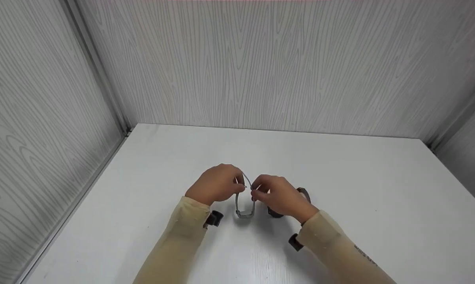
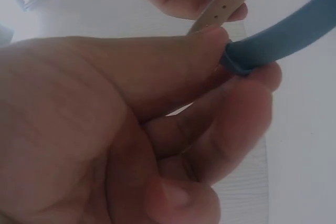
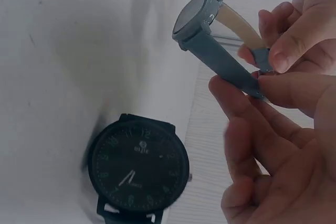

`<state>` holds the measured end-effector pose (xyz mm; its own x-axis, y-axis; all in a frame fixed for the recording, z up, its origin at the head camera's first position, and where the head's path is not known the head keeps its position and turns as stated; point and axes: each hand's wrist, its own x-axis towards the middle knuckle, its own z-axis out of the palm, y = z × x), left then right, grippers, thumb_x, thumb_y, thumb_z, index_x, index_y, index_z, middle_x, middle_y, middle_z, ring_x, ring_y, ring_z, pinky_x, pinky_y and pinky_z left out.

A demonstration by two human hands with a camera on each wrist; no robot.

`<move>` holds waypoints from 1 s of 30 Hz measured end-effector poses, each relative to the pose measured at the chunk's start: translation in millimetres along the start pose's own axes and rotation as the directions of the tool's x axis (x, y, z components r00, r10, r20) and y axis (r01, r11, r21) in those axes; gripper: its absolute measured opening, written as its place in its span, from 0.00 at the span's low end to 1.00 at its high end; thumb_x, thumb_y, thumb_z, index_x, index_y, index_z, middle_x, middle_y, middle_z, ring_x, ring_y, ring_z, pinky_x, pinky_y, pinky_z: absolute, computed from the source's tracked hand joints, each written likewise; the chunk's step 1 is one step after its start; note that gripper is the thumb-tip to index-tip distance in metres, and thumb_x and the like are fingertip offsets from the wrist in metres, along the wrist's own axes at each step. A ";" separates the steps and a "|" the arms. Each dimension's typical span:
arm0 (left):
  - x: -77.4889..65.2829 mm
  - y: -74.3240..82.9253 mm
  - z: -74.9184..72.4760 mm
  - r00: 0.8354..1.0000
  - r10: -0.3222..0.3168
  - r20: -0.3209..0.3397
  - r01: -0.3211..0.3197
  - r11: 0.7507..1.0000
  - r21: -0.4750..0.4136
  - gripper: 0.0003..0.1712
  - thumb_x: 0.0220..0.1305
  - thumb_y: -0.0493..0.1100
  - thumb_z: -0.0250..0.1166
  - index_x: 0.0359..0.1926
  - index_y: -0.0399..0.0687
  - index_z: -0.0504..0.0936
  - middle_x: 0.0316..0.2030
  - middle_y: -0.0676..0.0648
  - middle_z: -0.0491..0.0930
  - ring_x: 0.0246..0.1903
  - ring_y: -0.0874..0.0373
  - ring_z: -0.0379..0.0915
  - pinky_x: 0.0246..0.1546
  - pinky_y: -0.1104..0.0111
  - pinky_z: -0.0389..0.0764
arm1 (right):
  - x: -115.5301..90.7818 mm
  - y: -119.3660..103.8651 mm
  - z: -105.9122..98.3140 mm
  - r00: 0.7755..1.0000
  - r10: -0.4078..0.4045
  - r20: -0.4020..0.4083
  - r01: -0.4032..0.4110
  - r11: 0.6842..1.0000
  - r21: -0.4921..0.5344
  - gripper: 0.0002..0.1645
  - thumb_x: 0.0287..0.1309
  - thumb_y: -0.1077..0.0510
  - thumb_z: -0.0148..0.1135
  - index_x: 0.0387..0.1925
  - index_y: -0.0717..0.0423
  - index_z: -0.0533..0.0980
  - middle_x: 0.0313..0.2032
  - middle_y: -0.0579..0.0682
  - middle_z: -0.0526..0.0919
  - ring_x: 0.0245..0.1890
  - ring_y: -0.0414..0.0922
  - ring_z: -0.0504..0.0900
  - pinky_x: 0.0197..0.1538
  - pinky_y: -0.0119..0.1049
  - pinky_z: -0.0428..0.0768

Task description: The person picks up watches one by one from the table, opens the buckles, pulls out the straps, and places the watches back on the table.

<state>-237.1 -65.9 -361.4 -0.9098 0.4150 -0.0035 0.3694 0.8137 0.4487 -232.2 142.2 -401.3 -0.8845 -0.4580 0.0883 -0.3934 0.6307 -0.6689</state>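
Observation:
A wristwatch with a blue-grey strap (image 1: 245, 215) is held between both hands, its case (image 3: 197, 17) hanging at the bottom of the loop in the head view. My left hand (image 1: 220, 183) pinches one strap end by the small strap loop (image 2: 236, 59) between thumb and finger. With thumb and fingertips, my right hand (image 1: 278, 195) pinches the other strap half, whose beige inner side (image 2: 226, 6) has a row of small holes. A black wristwatch (image 3: 139, 163) lies dial up below the right hand, partly hidden by it in the head view.
The hands work over a white table (image 1: 359, 189). Wood-grain panels stand at the back (image 1: 237, 67) and on the left side (image 1: 36, 130). Black wrist mounts (image 1: 214, 218) sit at both sleeve cuffs.

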 end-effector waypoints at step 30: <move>25.0 -45.3 34.8 0.974 -0.222 -0.039 0.216 0.968 -0.129 0.05 0.71 0.44 0.66 0.39 0.49 0.86 0.41 0.50 0.82 0.39 0.54 0.76 0.46 0.58 0.78 | 1.3 14.8 -19.0 0.984 0.033 -0.177 -0.051 0.994 -0.098 0.09 0.71 0.55 0.63 0.47 0.55 0.80 0.40 0.47 0.89 0.49 0.48 0.86 0.79 0.57 0.35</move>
<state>-269.9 -78.2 -412.9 -0.9758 0.2075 -0.0685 0.1368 0.8247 0.5487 -243.9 162.9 -397.1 -0.9273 -0.3193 0.1955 -0.3708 0.7114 -0.5970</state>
